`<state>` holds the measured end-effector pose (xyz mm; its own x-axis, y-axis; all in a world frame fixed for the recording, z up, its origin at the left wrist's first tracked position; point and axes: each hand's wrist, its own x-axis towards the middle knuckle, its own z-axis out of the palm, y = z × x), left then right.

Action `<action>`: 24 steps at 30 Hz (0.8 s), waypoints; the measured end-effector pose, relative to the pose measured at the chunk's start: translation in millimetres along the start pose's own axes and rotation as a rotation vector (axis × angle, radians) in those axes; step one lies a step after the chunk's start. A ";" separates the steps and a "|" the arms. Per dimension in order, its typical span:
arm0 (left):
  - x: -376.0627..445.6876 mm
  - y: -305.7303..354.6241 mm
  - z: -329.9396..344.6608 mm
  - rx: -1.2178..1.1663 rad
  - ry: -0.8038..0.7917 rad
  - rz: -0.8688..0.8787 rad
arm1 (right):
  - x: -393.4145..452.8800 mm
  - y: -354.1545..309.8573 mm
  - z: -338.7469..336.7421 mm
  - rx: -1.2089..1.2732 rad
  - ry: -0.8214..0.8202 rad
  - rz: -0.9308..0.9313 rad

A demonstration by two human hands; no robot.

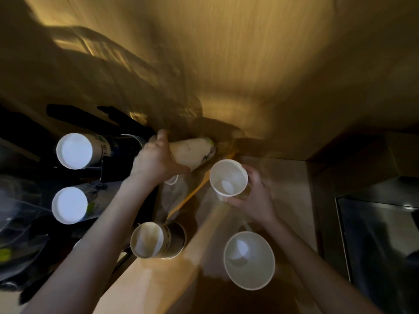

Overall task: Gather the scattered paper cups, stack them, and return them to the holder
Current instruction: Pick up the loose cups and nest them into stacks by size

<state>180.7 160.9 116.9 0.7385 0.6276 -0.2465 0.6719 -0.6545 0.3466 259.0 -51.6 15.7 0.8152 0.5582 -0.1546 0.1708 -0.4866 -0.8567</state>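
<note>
My left hand (pixel 156 158) grips a white paper cup (pixel 195 152) that lies on its side, its base pointing right toward the wall. My right hand (pixel 251 196) holds an upright white paper cup (pixel 227 177) from below, its mouth open to me. Another open cup (pixel 249 259) stands on the wooden counter near my right forearm. Beside my left forearm a stack of printed cups (pixel 156 240) lies tilted. At the left, two cup stacks (pixel 74 150) (pixel 69 205) point their white ends at me from the dark holder (pixel 106 168).
A wood-grain wall (pixel 226 64) rises close behind the counter (pixel 145 282). A dark metal appliance (pixel 381 234) fills the right side. Dark clutter and clear plastic (pixel 20 223) sit at the lower left. The scene is dim and blurred.
</note>
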 end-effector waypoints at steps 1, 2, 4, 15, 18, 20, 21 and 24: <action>-8.8 5.6 -10.9 -0.047 0.054 0.052 | -0.8 0.0 0.2 -0.010 -0.012 -0.017; -18.1 11.1 -20.3 -0.100 0.108 0.111 | -1.4 -0.2 0.6 -0.021 -0.021 -0.033; -36.6 21.5 -34.6 -0.192 0.204 0.228 | -2.1 -0.8 1.2 -0.029 -0.029 -0.054; -52.7 55.5 -1.7 0.062 0.019 0.483 | -4.5 -0.7 0.9 0.048 -0.003 -0.056; -43.6 65.9 24.2 0.132 -0.002 0.515 | -4.1 0.8 2.2 0.047 0.007 -0.049; -36.3 73.3 38.5 0.147 -0.001 0.534 | -2.7 3.2 3.5 0.046 0.020 -0.044; -32.8 75.9 45.3 0.155 -0.010 0.538 | -1.8 4.4 4.0 0.041 0.015 -0.036; -26.3 78.8 65.3 0.143 -0.060 0.544 | 0.7 4.7 3.7 0.019 -0.022 -0.006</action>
<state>218.0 65.3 91.6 0.9796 0.1618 -0.1192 0.1917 -0.9303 0.3128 258.3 -51.0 9.7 0.8019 0.5757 -0.1597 0.1652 -0.4705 -0.8668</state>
